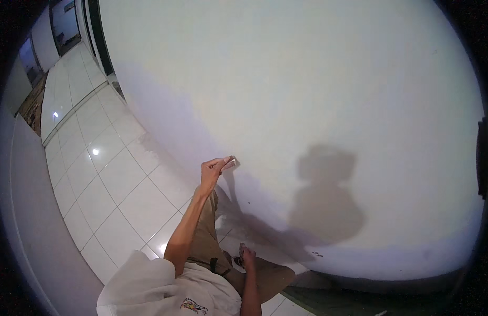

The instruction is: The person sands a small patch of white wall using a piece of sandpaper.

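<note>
My left hand reaches out to the white wall. Its thumb and fingers pinch a small folded brown piece, perhaps sandpaper, which is at or very near the wall surface. My right hand is low, beside my bent knee. A small brownish piece sticks up from its curled fingers; what it is cannot be made out. My brown trousers and pale shirt show below. The shadow of my head and arm falls on the wall.
White floor tiles run along the wall, with pale dust near its foot. A low pale wall bounds the left side. Doorways stand at the far upper left. A dark green surface lies at the lower right, and a dark object at the right rim.
</note>
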Action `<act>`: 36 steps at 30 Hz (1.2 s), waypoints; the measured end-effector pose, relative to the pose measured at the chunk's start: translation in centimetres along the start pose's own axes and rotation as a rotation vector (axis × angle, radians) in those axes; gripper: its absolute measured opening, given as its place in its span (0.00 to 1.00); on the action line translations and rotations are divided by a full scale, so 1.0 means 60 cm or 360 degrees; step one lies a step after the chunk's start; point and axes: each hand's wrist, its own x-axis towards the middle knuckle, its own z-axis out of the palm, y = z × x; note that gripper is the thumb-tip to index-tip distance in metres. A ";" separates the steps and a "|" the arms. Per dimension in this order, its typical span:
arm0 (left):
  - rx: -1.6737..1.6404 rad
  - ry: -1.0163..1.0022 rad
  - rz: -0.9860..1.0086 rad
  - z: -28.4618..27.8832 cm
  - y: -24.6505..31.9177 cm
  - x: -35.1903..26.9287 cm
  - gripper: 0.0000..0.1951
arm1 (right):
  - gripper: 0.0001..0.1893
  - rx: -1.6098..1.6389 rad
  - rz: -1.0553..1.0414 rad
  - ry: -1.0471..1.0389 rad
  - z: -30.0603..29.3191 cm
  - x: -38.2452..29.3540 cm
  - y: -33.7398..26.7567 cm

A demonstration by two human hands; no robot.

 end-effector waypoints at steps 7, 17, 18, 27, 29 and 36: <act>-0.0156 0.0074 0.0146 0.007 -0.002 0.010 0.15 | 0.21 -0.0263 0.0047 0.0169 0.020 -0.081 -0.094; -0.0322 0.0118 0.0255 0.016 -0.015 0.022 0.13 | 0.17 -0.0178 -0.0012 -0.0035 0.001 0.009 0.005; -0.0208 0.0118 0.0266 -0.005 -0.036 0.031 0.14 | 0.17 -0.0268 -0.0116 0.0046 0.019 -0.008 -0.008; -0.0017 0.0080 0.0022 -0.003 0.014 0.028 0.14 | 0.16 0.0086 -0.0116 -0.0229 0.000 -0.029 -0.024; -0.0164 0.0065 0.0136 -0.011 0.000 0.038 0.13 | 0.15 -0.0034 -0.0095 -0.0133 0.015 -0.060 -0.065; -0.0079 -0.0033 0.0048 -0.004 0.018 0.034 0.10 | 0.16 -0.0161 -0.0185 -0.0019 0.003 -0.009 0.011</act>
